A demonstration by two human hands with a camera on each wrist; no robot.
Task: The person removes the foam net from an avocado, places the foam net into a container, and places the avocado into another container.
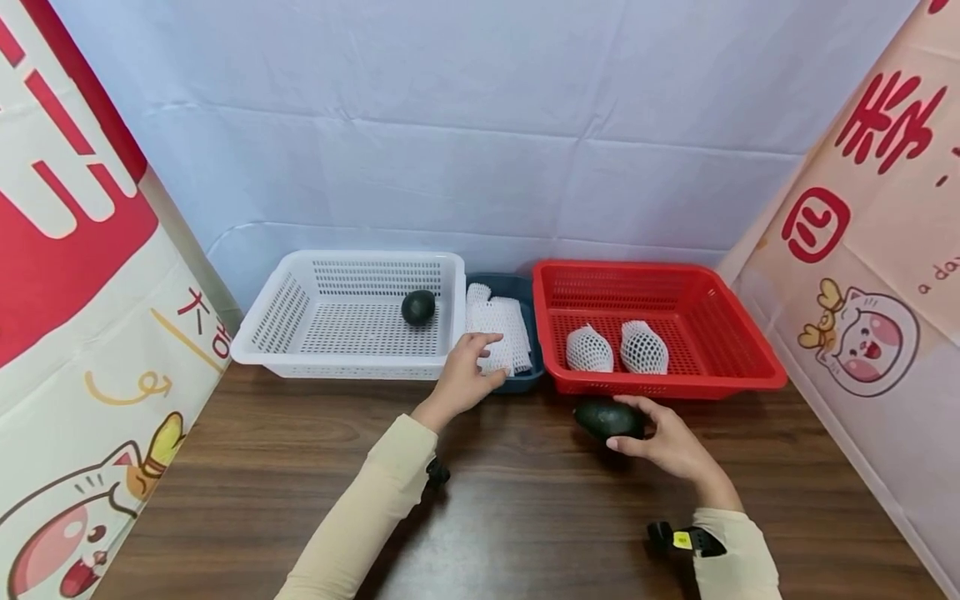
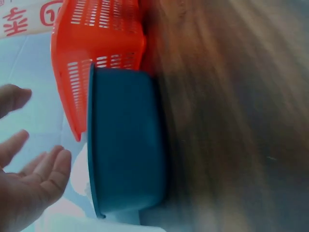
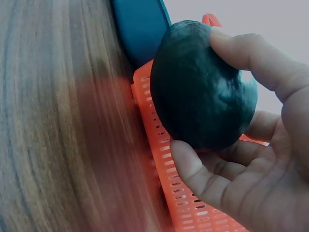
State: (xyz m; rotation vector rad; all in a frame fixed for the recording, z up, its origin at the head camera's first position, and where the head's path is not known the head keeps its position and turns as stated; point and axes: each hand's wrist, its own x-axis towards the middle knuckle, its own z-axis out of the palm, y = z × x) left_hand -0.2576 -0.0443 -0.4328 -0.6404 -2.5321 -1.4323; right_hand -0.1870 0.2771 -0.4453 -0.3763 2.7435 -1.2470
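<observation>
My right hand (image 1: pixel 667 442) grips a dark green avocado (image 1: pixel 609 418) between thumb and fingers, in front of the red basket (image 1: pixel 675 385). The right wrist view shows the avocado (image 3: pixel 203 87) large, fingers curled round its underside. My left hand (image 1: pixel 467 377) reaches over the front of the blue bin (image 1: pixel 517 385), fingers spread and holding nothing. White foam net sleeves (image 1: pixel 495 329) lie in that bin, just beyond the left fingertips. In the left wrist view the left hand (image 2: pixel 36 179) is apart from the bin's rim.
On the left a white basket (image 1: pixel 360 367) holds one bare avocado (image 1: pixel 417 308). Inside the red basket lie two net-wrapped fruits, one on the left (image 1: pixel 589 348) and one on the right (image 1: pixel 643 347). All three containers stand in a row on the wooden table (image 1: pixel 525 517), before a pale cloth backdrop (image 1: pixel 465 125).
</observation>
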